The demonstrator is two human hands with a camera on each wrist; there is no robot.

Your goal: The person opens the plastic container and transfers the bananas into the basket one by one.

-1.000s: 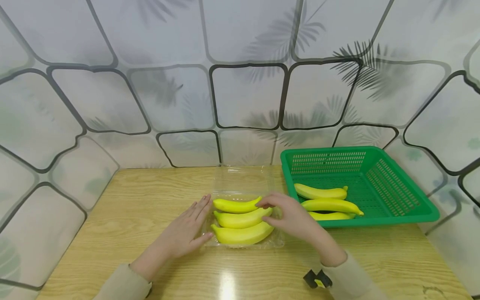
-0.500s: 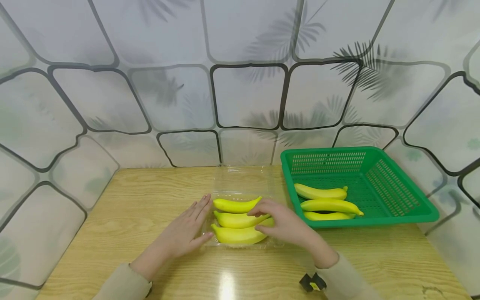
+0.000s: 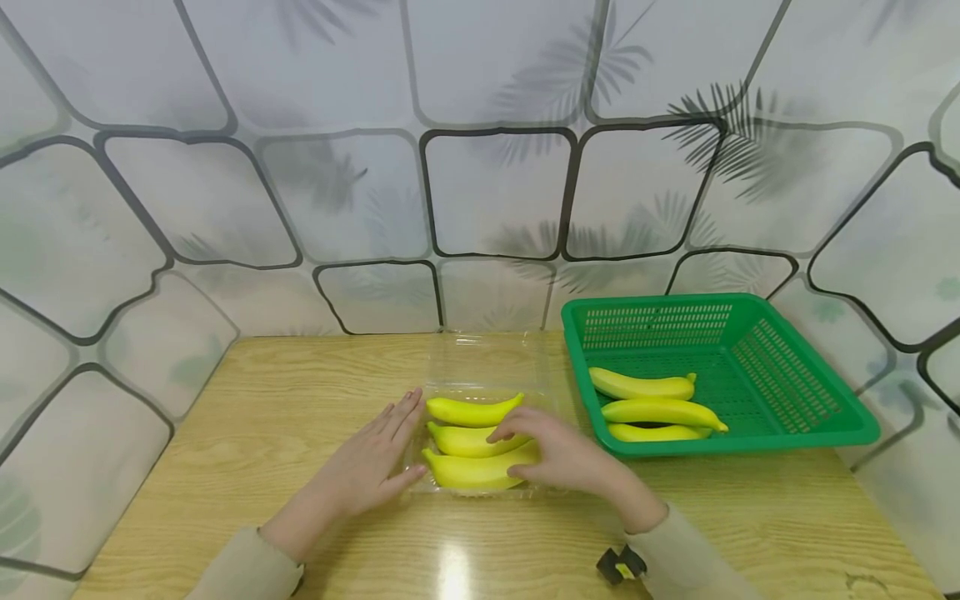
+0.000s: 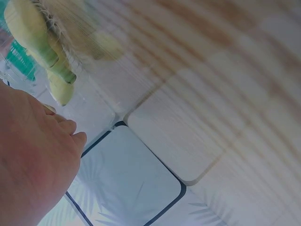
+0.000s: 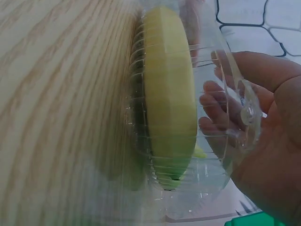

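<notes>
A clear plastic clamshell box [image 3: 551, 493] lies with its lid [image 3: 487, 358] raised at the back. Three yellow bananas fill it in rows: a rear banana [image 3: 468, 411], a middle banana [image 3: 457, 440] and a front banana [image 3: 468, 472]. My left hand [image 3: 367, 462] lies along the box's left side, fingers straight, thumb near the front corner. Over the bananas' right ends is my right hand [image 3: 555, 450], fingers loosely bent and spread from the thumb. In the right wrist view, the front banana [image 5: 170, 94] shows through the box wall, with the right hand [image 5: 263, 117] above it.
A green plastic basket [image 3: 813, 442] stands right of the box, with three more bananas [image 3: 656, 411] along its left side. The wooden table [image 3: 285, 400] meets a patterned wall covering [image 3: 495, 192] at the back. A dark wrist strap [image 3: 621, 565] hangs at the right sleeve.
My right hand has moved left and slightly toward the front over the bananas, its fingertips now at the middle banana. The left hand has stayed in place.
</notes>
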